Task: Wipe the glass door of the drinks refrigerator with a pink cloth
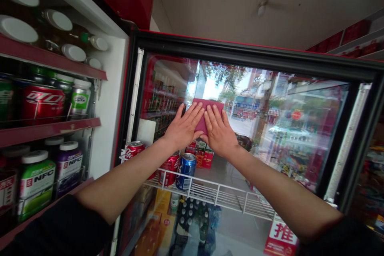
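A dark pink cloth (199,117), flat and square-edged, lies against the glass door (300,152) of a drinks fridge. My left hand (184,128) presses on its left part, fingers stretched out flat. On the right part rests my right hand (220,130), also flat with fingers extended. Both thumbs come close together at the lower edge of the cloth. Below my hands, a blue can (186,171) and a red can (169,170) stand in the white wire rack (228,196) on the door.
To the left, the fridge shelves (51,134) hold bottles and cans, among them a green NFC bottle (36,184). A black frame (240,54) borders the door. A red and white sign (282,236) is at its lower right. Street reflections cover the glass.
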`<state>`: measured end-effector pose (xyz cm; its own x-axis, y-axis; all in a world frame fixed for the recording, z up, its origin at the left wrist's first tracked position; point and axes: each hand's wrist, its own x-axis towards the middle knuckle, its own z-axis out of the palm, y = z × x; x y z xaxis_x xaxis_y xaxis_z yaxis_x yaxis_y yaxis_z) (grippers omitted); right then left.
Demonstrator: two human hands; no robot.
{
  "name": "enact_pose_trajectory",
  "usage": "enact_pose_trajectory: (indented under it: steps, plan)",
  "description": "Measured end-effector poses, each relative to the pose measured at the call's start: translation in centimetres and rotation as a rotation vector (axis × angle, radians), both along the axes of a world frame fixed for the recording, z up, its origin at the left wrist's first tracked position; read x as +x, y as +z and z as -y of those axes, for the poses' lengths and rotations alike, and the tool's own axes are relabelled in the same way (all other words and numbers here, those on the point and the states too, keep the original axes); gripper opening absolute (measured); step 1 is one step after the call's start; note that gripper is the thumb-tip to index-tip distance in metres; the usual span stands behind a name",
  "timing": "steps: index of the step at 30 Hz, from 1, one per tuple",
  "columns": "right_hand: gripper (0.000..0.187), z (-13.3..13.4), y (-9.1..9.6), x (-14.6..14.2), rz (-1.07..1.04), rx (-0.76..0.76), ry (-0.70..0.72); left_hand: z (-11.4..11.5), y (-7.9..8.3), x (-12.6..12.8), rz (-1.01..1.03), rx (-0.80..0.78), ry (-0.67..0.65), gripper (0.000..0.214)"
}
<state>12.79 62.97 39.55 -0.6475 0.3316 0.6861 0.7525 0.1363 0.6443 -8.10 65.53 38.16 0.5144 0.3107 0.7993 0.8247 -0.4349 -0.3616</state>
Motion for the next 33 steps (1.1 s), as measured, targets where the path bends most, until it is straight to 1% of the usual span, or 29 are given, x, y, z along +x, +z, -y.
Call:
enact_pose_trajectory:
  steps: [5, 10, 19, 27, 29, 33]
  plan:
    - [0.090, -1.2, -0.2, -3.6, 0.000, -0.011, 0.041, -0.8, -0.5, -3.4, 0.015, -0.018, 0.028, 0.086]
    - [0.088, -2.6, -0.4, -7.5, 0.005, -0.032, 0.090, -1.1, -1.0, -7.1, 0.025, -0.037, 0.087, 0.084]
    - [0.085, -4.0, -0.6, -14.5, 0.046, -0.106, 0.063, -2.0, -2.2, -13.4, 0.055, -0.041, 0.164, 0.083]
    - [0.083, -6.2, -2.0, -18.9, -0.007, -0.163, 0.203, -2.7, -3.3, -17.6, 0.070, -0.061, 0.212, 0.086]
    - [0.084, -6.3, -2.2, -19.8, -0.007, -0.161, 0.198, -2.6, -3.4, -18.4, 0.067, -0.078, 0.223, 0.086]
    - [0.088, -6.0, -2.6, -21.8, 0.013, -0.182, 0.108, -2.3, -3.5, -19.9, 0.049, -0.095, 0.238, 0.088]
